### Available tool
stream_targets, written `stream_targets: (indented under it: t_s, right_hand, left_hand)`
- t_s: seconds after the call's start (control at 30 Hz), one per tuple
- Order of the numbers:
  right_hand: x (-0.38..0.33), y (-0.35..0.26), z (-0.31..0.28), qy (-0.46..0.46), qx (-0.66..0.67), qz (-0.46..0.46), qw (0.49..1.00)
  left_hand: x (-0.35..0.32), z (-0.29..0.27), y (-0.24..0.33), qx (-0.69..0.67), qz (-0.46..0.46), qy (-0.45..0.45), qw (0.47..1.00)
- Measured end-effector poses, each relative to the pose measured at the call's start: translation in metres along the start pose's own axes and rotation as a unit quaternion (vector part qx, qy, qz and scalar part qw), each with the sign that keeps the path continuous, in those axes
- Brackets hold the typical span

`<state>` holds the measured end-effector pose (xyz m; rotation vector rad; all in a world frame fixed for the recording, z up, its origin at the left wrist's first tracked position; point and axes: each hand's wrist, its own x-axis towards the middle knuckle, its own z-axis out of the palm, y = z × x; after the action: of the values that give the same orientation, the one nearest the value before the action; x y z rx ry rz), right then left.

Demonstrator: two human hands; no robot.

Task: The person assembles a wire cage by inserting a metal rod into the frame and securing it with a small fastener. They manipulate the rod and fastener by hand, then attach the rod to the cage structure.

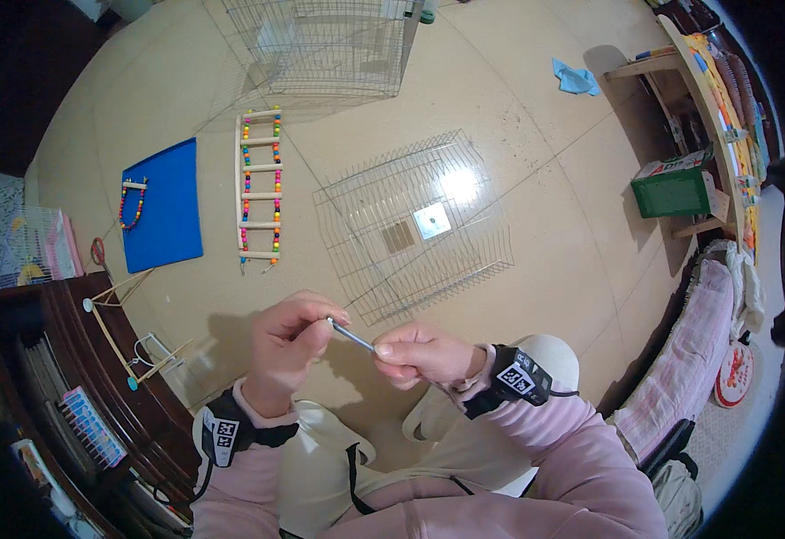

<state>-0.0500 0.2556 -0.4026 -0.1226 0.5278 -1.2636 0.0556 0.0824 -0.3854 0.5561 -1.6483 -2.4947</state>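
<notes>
Both hands were up over the lap, sharing a thin metal rod. Left hand pinched its upper end at the fingertips; right hand gripped the lower end, fingers curled shut. Flat wire cage panel lay on the floor just ahead, bead ladder beside it. Step judged: readying the rod by hand. Next move likely calls for steady alignment of its tip.

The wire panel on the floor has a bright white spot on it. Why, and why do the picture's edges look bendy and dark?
In the head view, the flat grey wire cage panel lies on glossy beige floor tiles that mirror a light as glare; the fisheye lens curves straight edges near the rim and leaves black corners; both hands cast a soft shadow below.
</notes>
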Motion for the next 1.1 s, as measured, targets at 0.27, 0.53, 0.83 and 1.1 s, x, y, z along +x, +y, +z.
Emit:
stream_targets:
  t_s: [0.27,0.53,0.83,1.1]
  right_hand:
    - [0.005,0.003,0.006,0.172,-0.423,-0.185,0.87]
    - [0.006,-0.001,0.008,0.176,-0.585,-0.276,0.742]
    - [0.011,0.004,0.017,0.294,-0.698,-0.291,0.585]
    - [0.012,0.003,0.019,0.282,-0.684,-0.282,0.611]
  left_hand:
    - [-0.003,0.001,0.001,-0.021,-0.073,0.056,0.995]
    - [-0.011,0.01,0.002,0.064,0.022,0.084,0.994]
    - [-0.014,0.03,0.003,0.031,-0.053,0.19,0.98]
    - [-0.013,0.022,-0.004,0.038,-0.011,0.159,0.986]
